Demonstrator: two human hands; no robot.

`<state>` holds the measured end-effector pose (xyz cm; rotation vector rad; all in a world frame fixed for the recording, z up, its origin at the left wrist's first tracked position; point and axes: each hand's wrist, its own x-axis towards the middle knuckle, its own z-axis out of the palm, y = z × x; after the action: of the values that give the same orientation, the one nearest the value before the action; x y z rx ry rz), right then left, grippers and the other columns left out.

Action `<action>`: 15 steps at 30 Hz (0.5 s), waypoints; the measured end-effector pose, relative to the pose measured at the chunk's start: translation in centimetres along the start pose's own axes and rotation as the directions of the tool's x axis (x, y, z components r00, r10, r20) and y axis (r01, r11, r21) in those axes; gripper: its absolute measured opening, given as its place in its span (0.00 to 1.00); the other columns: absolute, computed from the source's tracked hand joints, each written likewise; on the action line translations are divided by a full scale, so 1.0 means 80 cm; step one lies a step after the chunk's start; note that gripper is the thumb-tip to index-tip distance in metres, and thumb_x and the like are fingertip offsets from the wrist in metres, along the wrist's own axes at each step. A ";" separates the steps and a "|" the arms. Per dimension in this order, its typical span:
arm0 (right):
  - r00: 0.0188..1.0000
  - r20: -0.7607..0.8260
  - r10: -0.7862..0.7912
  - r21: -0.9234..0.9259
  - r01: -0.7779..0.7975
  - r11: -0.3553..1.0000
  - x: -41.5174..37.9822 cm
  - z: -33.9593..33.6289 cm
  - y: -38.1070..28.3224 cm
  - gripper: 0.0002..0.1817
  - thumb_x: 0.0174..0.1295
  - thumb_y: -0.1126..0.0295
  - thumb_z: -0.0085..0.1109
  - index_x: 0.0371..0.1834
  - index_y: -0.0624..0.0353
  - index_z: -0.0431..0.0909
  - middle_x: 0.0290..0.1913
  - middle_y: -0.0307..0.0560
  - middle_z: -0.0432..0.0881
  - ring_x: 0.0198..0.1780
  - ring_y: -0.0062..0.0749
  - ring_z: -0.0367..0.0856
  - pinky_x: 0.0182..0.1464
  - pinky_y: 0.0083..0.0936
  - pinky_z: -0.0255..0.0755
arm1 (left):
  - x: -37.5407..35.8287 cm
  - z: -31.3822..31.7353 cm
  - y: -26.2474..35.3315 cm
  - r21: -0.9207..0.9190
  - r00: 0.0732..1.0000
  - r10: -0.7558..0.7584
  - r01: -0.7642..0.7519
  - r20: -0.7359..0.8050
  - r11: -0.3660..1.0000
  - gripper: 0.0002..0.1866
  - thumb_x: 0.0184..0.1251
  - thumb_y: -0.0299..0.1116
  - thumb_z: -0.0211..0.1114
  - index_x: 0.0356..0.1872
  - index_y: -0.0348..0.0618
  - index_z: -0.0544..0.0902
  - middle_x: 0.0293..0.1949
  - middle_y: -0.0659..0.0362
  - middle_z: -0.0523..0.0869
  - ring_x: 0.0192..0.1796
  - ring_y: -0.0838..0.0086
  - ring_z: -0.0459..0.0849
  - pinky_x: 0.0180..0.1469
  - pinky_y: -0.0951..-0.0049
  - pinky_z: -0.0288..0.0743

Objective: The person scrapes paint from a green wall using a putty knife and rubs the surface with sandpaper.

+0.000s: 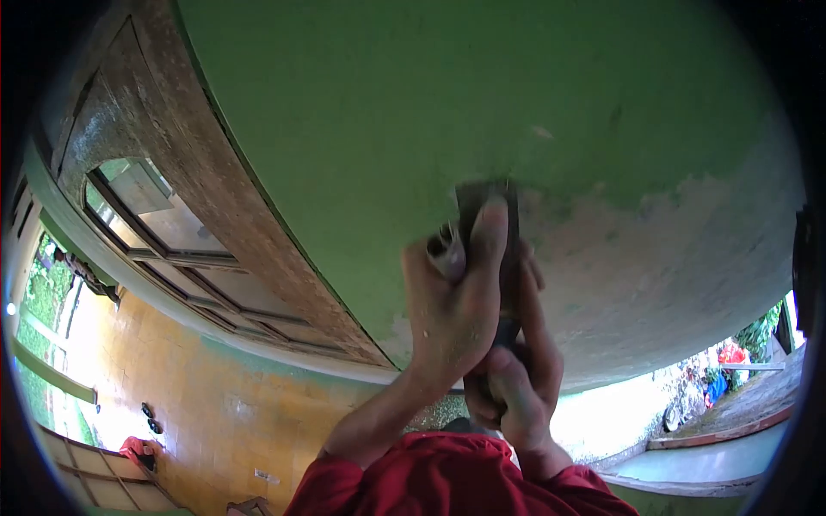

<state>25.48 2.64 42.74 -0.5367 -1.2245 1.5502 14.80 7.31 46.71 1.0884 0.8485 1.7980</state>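
A dark flat-bladed scraper is pressed against the green painted wall, its top edge slightly blurred. My left hand closes around the blade part, the thumb lying along its face. Between that thumb and the fingers sits a curled greyish piece whose kind I cannot make out. Lower down, my right hand wraps the scraper's dark handle. To the right of the blade spreads a bare, greyish patch with ragged paint edges. Pale specks dot the back of my left hand.
On the left is a worn wooden frame with glass panes. Yellow floor tiles stretch below, with dark footwear and a red item. At the right, a ledge borders a bright opening.
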 end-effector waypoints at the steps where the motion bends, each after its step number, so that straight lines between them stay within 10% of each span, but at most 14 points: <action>1: 1.000 -0.006 0.010 -0.001 -0.010 1.000 -0.005 -0.002 0.003 0.38 0.69 0.72 0.45 0.79 0.69 0.41 0.69 0.55 0.67 0.22 0.12 0.63 0.23 0.15 0.58 | 0.002 0.003 0.009 0.008 1.000 -0.018 0.017 0.017 1.000 0.17 0.77 0.34 0.57 0.26 0.37 0.78 0.21 0.61 0.81 0.22 0.80 0.80 0.23 0.77 0.70; 9: 0.999 0.025 -0.036 0.026 0.035 0.999 0.001 -0.006 0.008 0.40 0.68 0.72 0.46 0.80 0.65 0.38 0.29 0.35 0.72 0.20 0.13 0.64 0.22 0.15 0.56 | -0.008 -0.001 -0.009 -0.011 1.000 -0.004 0.003 -0.026 1.000 0.17 0.77 0.37 0.58 0.27 0.36 0.79 0.21 0.59 0.82 0.22 0.78 0.81 0.23 0.77 0.72; 15: 1.000 0.008 -0.006 0.036 0.006 0.999 -0.007 0.004 0.000 0.40 0.68 0.73 0.44 0.80 0.64 0.38 0.27 0.34 0.71 0.19 0.14 0.63 0.20 0.15 0.55 | -0.007 -0.003 -0.008 -0.014 0.998 -0.053 0.052 -0.023 0.999 0.17 0.76 0.37 0.58 0.28 0.37 0.80 0.22 0.58 0.84 0.22 0.76 0.82 0.24 0.77 0.74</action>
<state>25.38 1.95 42.70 -0.5035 -1.2016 1.5679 14.88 7.05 45.91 1.0297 0.8701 1.7733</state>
